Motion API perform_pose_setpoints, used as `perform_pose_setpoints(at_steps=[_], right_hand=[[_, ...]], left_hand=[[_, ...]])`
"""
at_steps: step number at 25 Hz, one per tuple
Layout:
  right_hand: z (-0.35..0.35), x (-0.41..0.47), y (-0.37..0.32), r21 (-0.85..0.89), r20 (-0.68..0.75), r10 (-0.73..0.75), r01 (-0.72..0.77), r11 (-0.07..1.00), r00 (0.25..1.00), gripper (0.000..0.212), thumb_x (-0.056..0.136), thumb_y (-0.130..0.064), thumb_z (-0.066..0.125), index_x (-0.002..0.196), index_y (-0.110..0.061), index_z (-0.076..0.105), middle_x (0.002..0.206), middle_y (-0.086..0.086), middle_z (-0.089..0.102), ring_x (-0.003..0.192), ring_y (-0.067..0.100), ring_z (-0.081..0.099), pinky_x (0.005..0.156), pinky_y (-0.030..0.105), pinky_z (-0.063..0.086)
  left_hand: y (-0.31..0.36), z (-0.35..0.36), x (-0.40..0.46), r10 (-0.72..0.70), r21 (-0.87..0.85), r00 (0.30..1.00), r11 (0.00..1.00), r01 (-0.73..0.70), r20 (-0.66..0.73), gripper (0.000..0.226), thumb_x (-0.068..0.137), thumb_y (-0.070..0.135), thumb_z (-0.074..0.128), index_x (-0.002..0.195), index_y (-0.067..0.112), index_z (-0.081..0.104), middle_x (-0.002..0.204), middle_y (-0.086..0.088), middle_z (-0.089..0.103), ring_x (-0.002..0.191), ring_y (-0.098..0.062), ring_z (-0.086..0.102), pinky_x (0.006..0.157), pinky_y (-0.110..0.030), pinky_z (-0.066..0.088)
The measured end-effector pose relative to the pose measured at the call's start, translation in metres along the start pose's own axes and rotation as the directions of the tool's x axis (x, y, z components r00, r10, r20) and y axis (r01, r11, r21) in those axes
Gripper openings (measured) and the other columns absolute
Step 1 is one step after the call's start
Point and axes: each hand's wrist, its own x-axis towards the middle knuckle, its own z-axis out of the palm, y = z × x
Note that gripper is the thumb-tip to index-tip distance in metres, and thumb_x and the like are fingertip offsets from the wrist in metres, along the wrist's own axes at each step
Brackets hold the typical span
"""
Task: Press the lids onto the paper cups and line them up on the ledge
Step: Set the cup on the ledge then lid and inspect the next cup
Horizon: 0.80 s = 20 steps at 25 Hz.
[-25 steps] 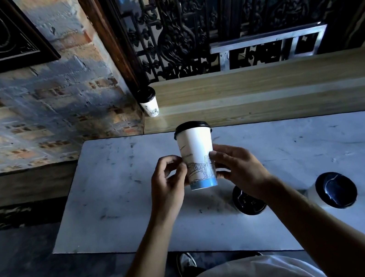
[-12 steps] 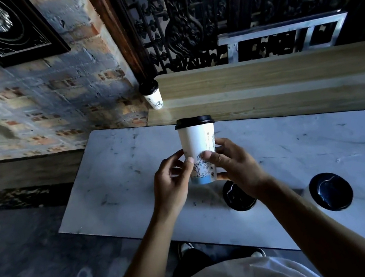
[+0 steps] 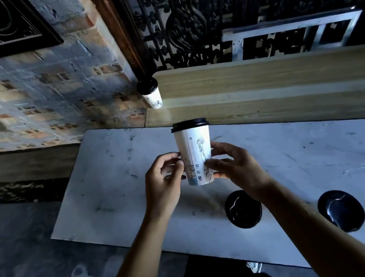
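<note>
Big white counter (image 3: 119,197), wood ledge (image 3: 263,81) behind with one lidded cup (image 3: 152,95) already there. Paper cup (image 3: 195,158) held up above counter, lid on, both hands (image 3: 164,185) (image 3: 235,170) gripping low (light, squishy, so gently).

Whitewashed brick wall (image 3: 32,95) left, ornate black iron grille (image 3: 203,9) far, white marble bench (image 3: 314,164), dim patterned floor (image 3: 30,272).
</note>
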Motion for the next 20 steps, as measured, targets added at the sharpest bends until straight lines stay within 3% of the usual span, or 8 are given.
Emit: perform_pose_setpoints(at_steps=[3, 5, 10, 13, 15, 17, 20], right_hand=[[0.002, 0.04, -0.002, -0.119, -0.076, -0.013, 0.004, 0.993, 0.997, 0.047, 0.083, -0.009, 0.082, 0.126, -0.019, 0.068, 0.12, 0.023, 0.067, 0.094, 0.03, 0.077, 0.081, 0.045, 0.064], [0.001, 0.071, -0.004, -0.195, -0.075, -0.013, -0.002, 0.981, 0.997, 0.043, 0.08, -0.013, 0.085, 0.116, -0.03, 0.069, 0.119, 0.019, 0.07, 0.098, 0.035, 0.076, 0.089, 0.052, 0.061], [0.0, 0.179, -0.006, -0.373, -0.171, 0.025, -0.088, 0.923, 0.985, 0.059, 0.071, -0.016, 0.091, 0.116, -0.032, 0.057, 0.107, -0.004, 0.074, 0.095, 0.01, 0.074, 0.089, 0.04, 0.062], [-0.001, 0.248, -0.004, -0.466, -0.229, -0.044, -0.07, 0.882, 0.973, 0.064, 0.072, -0.014, 0.089, 0.121, -0.029, 0.051, 0.099, -0.019, 0.07, 0.091, -0.006, 0.07, 0.078, 0.019, 0.056], [-0.004, 0.285, 0.001, -0.492, -0.279, -0.123, -0.032, 0.87, 0.952, 0.059, 0.073, -0.012, 0.085, 0.119, -0.027, 0.051, 0.098, -0.023, 0.067, 0.087, -0.015, 0.066, 0.074, 0.014, 0.052], [-0.012, 0.321, 0.009, -0.524, -0.296, -0.158, -0.022, 0.852, 0.942, 0.058, 0.076, -0.004, 0.078, 0.126, -0.017, 0.052, 0.107, -0.012, 0.069, 0.094, -0.007, 0.069, 0.073, 0.01, 0.052], [-0.023, 0.354, 0.016, -0.54, -0.328, -0.164, -0.041, 0.841, 0.93, 0.064, 0.079, 0.005, 0.069, 0.138, -0.007, 0.048, 0.12, 0.002, 0.066, 0.111, 0.015, 0.068, 0.073, 0.006, 0.053]], left_hand=[[-0.011, 0.001, 0.039, -0.05, 0.011, 0.996, 0.999, 0.049, 0.077, 0.021, 0.088, 0.014, 0.074, 0.109, 0.015, 0.07, 0.102, -0.007, 0.078, 0.093, -0.021, 0.076, 0.085, -0.052, 0.063], [-0.018, 0.004, 0.071, -0.062, 0.068, 0.989, 0.996, 0.053, 0.132, 0.031, 0.085, 0.02, 0.078, 0.114, 0.014, 0.069, 0.107, -0.002, 0.078, 0.097, -0.017, 0.076, 0.087, -0.053, 0.062], [-0.047, 0.014, 0.18, -0.099, 0.151, 0.975, 0.986, 0.07, 0.197, 0.052, 0.077, 0.031, 0.076, 0.126, 0.018, 0.064, 0.117, 0.0, 0.075, 0.099, -0.015, 0.075, 0.088, -0.053, 0.061], [-0.074, 0.036, 0.254, -0.115, 0.079, 0.967, 0.992, 0.1, 0.228, 0.06, 0.075, 0.022, 0.075, 0.134, 0.013, 0.063, 0.108, -0.002, 0.076, 0.093, -0.01, 0.074, 0.091, -0.046, 0.062], [-0.092, 0.056, 0.295, -0.114, 0.033, 0.962, 0.993, 0.11, 0.246, 0.057, 0.079, 0.006, 0.073, 0.135, 0.008, 0.062, 0.112, -0.004, 0.074, 0.1, -0.016, 0.073, 0.092, -0.037, 0.06], [-0.107, 0.076, 0.332, -0.108, 0.005, 0.956, 0.994, 0.111, 0.274, 0.055, 0.084, -0.012, 0.067, 0.136, 0.004, 0.06, 0.126, -0.01, 0.07, 0.112, -0.025, 0.07, 0.09, -0.024, 0.056], [-0.128, 0.099, 0.366, -0.082, 0.002, 0.953, 0.996, 0.085, 0.291, 0.056, 0.087, -0.02, 0.058, 0.137, 0.004, 0.06, 0.132, -0.011, 0.068, 0.113, -0.018, 0.068, 0.087, -0.01, 0.052]])
